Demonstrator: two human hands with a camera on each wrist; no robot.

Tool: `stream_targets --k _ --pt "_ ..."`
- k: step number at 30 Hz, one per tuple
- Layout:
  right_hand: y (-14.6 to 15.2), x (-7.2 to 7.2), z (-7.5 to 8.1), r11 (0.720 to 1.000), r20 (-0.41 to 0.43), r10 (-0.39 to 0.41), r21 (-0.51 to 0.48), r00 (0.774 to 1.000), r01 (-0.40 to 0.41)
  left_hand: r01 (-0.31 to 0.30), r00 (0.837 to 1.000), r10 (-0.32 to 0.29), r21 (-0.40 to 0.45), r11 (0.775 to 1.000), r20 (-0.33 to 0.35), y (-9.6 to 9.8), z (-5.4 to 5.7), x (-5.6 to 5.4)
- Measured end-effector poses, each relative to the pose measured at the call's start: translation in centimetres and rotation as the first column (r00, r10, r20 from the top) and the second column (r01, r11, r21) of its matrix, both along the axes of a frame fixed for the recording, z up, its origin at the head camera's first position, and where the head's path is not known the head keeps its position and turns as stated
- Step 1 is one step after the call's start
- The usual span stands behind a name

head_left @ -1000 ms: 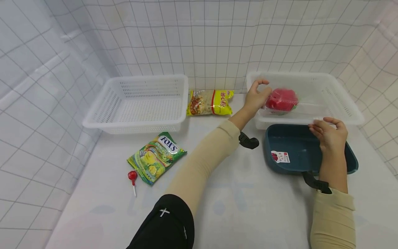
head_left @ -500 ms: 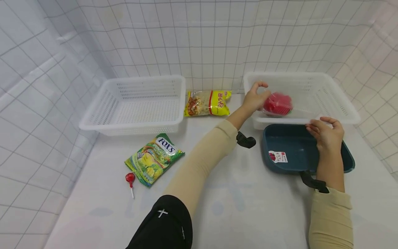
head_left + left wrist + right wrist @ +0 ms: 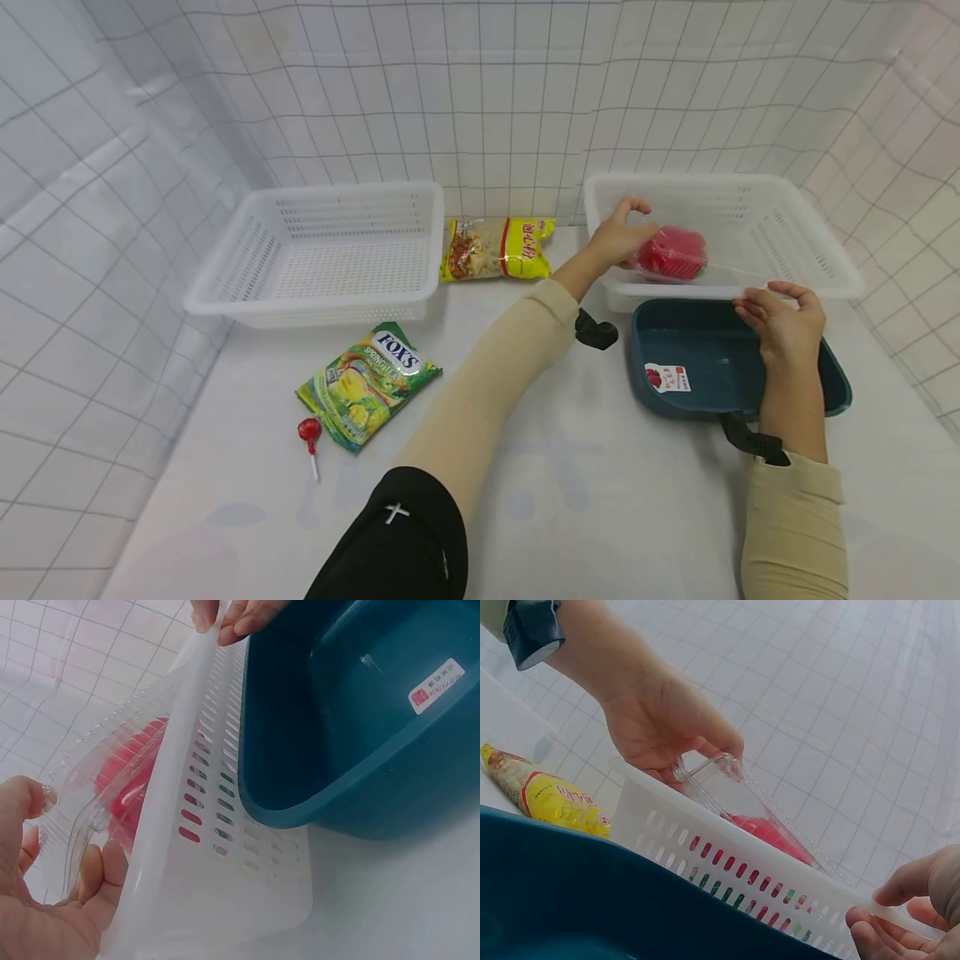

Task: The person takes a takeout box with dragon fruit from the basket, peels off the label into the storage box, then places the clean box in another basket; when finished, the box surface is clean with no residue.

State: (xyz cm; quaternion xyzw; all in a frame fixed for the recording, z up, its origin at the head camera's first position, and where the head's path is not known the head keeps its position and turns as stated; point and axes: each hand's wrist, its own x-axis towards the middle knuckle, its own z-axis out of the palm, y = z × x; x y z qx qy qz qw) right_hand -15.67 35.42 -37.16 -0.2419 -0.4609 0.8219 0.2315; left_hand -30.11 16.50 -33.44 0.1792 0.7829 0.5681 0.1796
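Note:
My left hand [image 3: 619,240] pinches the left end of a clear plastic box [image 3: 718,774]. Inside the box is a bright red-pink item [image 3: 677,252] whose kind I cannot tell; green bits show near it through the basket slots in the right wrist view. The box sits tilted within the right white basket [image 3: 169,825], partly behind its front wall. My right hand [image 3: 787,329] pinches the front rim of that basket near its right end, thumb and fingers on either side. A dark teal tub [image 3: 705,408] with a small label stands right in front, below my right hand.
Another white basket [image 3: 315,304] stands at the back left. Between the baskets lies a yellow food packet [image 3: 498,250]. A green FOX'S candy bag [image 3: 367,385] and a red lollipop [image 3: 309,432] lie at the front left. Tile-patterned sheeting [image 3: 480,100] surrounds the table.
The clear box with the red-pink item has come down a little in the right basket, my left hand still holding it. My right hand stays on the rim. The head view shifts slightly.

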Motion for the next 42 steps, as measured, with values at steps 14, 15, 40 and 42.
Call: stream_targets --k 14,15,40,42 --pt "-0.1 -0.1 -0.2 0.999 0.03 -0.027 0.043 0.999 0.026 -0.063 0.992 0.06 0.022 0.998 0.107 1.7 -0.6 0.9" --pt "-0.1 -0.1 -0.2 0.999 0.032 -0.03 0.041 0.999 0.028 -0.078 0.991 0.075 0.021 0.997 0.108 1.7 -0.7 0.9" --pt "-0.3 0.0 -0.2 0.998 0.024 -0.024 0.059 0.999 0.023 -0.115 0.99 0.12 -0.077 0.99 0.073 2.0 -1.0 1.2" --pt "-0.2 0.0 -0.2 0.997 0.03 -0.025 0.069 0.999 0.023 -0.128 0.99 0.133 -0.089 0.988 0.054 2.1 -1.0 1.3"
